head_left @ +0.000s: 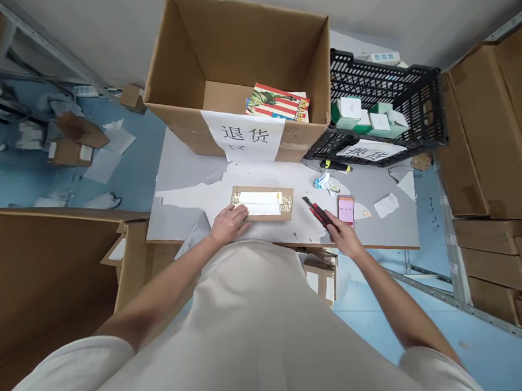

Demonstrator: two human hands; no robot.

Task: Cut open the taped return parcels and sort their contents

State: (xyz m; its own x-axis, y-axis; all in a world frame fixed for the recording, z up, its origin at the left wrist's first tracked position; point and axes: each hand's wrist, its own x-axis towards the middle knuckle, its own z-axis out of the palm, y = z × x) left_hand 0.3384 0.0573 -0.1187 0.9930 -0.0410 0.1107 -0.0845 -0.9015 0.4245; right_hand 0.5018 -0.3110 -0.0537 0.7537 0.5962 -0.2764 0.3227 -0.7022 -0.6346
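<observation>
A small taped cardboard box (286, 205) with a white label lies on the table in front of me. My left hand (230, 224) rests on its near left corner, fingers stretched out over the label's edge. My right hand (343, 235) is closed round a red and black utility knife (318, 213). The knife points up and to the left, with its tip apart from the box's right side. Just beyond the right hand lies a phone (346, 209) with a pink screen.
A large open carton (181, 123) holding colourful booklets (276, 102) stands at the table's back. Right of it is a black crate (428, 119) with green-and-white boxes (350, 110). Crumpled wrappers (326, 182) and a yellow-black tool (335, 165) lie before the crate. A big open carton (132, 259) stands left.
</observation>
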